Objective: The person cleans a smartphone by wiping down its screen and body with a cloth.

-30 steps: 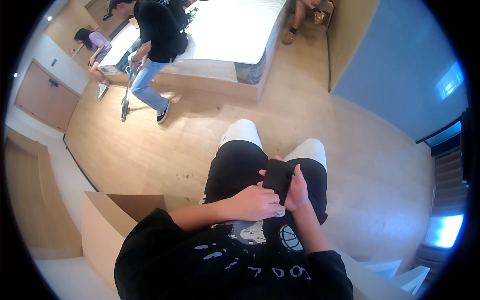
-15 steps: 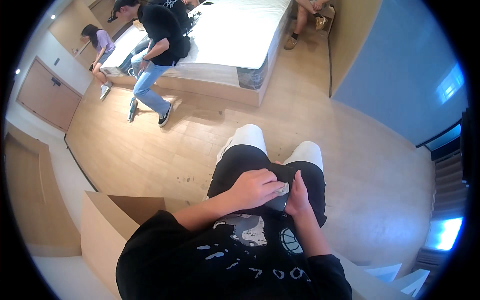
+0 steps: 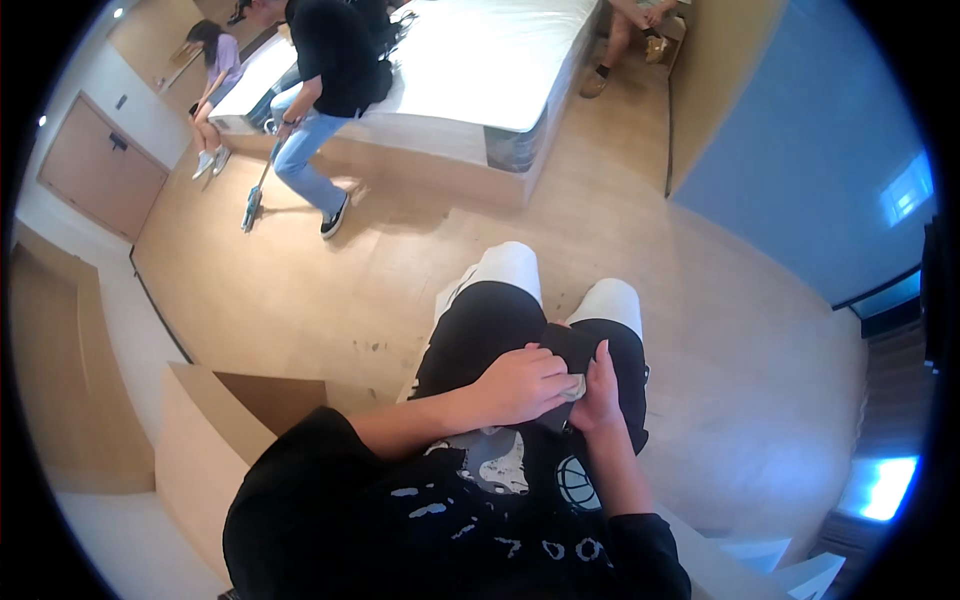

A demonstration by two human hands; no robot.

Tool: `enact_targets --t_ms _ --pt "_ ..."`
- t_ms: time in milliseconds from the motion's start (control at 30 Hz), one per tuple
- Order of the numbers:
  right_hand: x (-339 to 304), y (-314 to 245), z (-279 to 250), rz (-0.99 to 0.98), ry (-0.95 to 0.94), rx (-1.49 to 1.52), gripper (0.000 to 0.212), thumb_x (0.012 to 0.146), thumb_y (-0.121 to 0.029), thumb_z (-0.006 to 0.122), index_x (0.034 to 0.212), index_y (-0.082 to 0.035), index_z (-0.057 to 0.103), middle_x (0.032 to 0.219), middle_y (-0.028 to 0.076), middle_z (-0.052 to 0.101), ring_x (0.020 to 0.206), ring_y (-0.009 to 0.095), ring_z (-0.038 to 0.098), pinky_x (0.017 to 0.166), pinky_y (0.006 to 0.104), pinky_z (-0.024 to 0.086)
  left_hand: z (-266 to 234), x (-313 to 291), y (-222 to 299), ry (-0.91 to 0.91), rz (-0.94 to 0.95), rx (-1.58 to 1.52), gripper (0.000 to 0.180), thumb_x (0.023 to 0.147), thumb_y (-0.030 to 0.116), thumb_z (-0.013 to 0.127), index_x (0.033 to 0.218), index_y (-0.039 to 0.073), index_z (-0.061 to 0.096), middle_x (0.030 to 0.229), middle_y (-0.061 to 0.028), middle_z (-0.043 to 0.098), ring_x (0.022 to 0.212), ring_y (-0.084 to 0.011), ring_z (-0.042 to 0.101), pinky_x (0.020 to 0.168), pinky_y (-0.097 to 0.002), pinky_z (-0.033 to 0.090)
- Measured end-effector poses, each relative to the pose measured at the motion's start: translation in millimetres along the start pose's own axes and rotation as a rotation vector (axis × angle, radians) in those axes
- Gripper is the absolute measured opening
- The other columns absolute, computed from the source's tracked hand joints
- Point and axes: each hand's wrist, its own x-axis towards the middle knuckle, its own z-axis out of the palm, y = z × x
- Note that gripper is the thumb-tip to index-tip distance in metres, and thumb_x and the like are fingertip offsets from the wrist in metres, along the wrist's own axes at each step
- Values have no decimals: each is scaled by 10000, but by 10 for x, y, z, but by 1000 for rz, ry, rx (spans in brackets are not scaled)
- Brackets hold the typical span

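Observation:
Over my lap, my right hand holds a dark, flat, rectangular slab by its right side, thumb upright along the edge. It looks like a phone, but its exact kind does not show. A small pale, crumpled cloth is pinched in the fingers of my left hand and pressed on the slab's face. Both hands are closed, the left lying across the slab's lower left part. Some right fingers are hidden behind the slab.
Ahead stands a bed with a plastic-wrapped mattress. Beside it a person in a black shirt holds a stick-like floor tool. Others sit at the far left and far right. A wooden box-like unit is at my left.
My left hand and the cloth have shifted slightly down and right over the slab. The co-worker's floor tool has swung a little left. My view has tilted slightly.

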Motion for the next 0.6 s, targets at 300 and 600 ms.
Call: enact_targets --t_ms 300,600 --pt "75 -4 -15 63 5 102 738 1037 -642 163 1510 -114 368 1322 265 581 1059 455 653 940 543 533 15 -198 89 -282 156 -177 164 819 192 728 973 142 708 815 -22 565 800 -195 614 698 -336 533" --pt "-5 -27 -77 57 60 296 774 1037 -634 201 1488 -34 387 1366 276 551 1176 423 606 990 533 510 31 169 -62 -54 47 -530 325 757 169 825 1055 78 732 934 -60 657 826 -237 648 711 -339 531"
